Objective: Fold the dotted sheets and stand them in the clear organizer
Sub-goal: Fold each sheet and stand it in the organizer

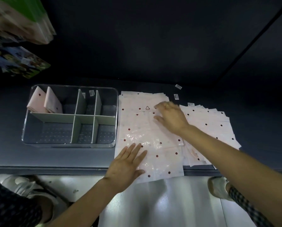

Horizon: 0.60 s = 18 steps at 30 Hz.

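A pale pink sheet with dark red dots lies flat on top of a stack on the dark shelf. Its near end hangs over the shelf's front edge. My left hand rests flat on the sheet's near part with straight fingers. My right hand lies on the far part, fingers bent at the sheet's upper edge; whether it pinches the sheet is unclear. The clear organizer with grey dividers stands to the left. Two folded dotted sheets stand in its back left compartment.
A second fanned pile of dotted sheets lies to the right, partly under my right arm. Small label tags lie behind the piles. Packaged goods hang at the upper left. Shoes and a pale floor show below the shelf edge.
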Motion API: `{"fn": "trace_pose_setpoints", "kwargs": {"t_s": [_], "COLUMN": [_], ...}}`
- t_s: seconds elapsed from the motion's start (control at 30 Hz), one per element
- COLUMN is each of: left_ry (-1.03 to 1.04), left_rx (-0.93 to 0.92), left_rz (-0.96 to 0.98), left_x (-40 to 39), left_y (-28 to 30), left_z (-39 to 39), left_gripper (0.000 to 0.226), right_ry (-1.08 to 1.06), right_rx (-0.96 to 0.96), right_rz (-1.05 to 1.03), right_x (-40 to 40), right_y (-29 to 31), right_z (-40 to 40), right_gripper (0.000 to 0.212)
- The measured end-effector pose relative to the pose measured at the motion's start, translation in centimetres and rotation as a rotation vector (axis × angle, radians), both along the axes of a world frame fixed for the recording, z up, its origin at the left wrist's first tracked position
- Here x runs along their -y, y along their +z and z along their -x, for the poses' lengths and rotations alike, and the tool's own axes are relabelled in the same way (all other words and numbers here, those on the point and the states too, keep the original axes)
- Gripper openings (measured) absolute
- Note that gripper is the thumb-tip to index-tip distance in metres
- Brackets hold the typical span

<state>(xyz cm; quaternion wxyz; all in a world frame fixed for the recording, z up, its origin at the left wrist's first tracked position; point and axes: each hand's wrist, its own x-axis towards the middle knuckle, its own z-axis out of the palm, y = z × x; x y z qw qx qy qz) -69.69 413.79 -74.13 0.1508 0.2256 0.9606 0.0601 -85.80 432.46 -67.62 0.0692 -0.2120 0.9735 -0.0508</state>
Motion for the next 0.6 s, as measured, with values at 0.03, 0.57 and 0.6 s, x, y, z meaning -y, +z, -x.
{"fn": "trace_pose_setpoints", "kwargs": {"t_s": [0.03,0.57,0.6], "left_ry": [-0.001,0.046,0.052], "left_rx": [0.000,0.003,0.008], "left_rz": [0.008,0.025,0.011], "left_x": [0.0,4.9,4.9], "left_y": [-0.1,0.8,0.9], "left_z": [0.0,-0.8,-0.8], "left_gripper": [0.066,0.066,0.065], "right_ry": [0.085,0.249,0.253], "right_rx": [-0.051,0.040,0.000], "right_rz": [0.077,-0.164,-0.135], "right_x": [-0.2,-10.9,-10.4], "right_y": [-0.3,-3.5,-3.0], "right_z": [-1.8,-10.7,-10.6], "right_gripper": [0.041,0.054,0.047]}}
